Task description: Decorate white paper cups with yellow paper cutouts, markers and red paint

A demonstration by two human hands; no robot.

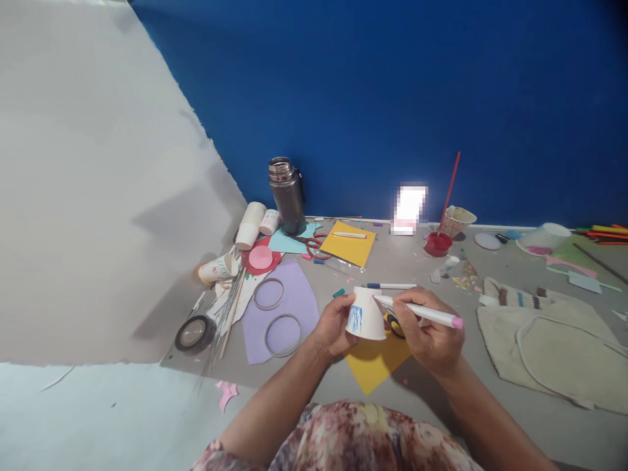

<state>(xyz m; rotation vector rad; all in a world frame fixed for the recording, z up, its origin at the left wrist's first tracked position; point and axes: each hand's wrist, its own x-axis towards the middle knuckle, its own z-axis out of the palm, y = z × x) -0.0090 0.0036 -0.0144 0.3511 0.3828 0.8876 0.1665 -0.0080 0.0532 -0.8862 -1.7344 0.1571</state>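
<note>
My left hand (pixel 334 327) is closed around the side of a white paper cup (pixel 371 317), held upside down with its wide rim at the bottom. Blue strokes are drawn on the cup's left side. In my right hand (pixel 432 330) is a white marker with a pink end (pixel 426 313), and its tip meets or almost meets the cup wall. Under the cup lies yellow paper (pixel 370 369). Behind my right fingers show the black and yellow handles of scissors (pixel 394 325), partly hidden. A white marker with a dark blue cap (pixel 390 286) rests just beyond the cup.
Purple paper (pixel 255 330) with two rings lies left, near a roll of dark tape (pixel 195 333). A dark thermos (pixel 288 199) stands open at the back, beside stacked paper cups (pixel 251 224). Red-handled scissors (pixel 314 245) touch more yellow paper (pixel 350 247). A cloth bag (pixel 554 347) lies right.
</note>
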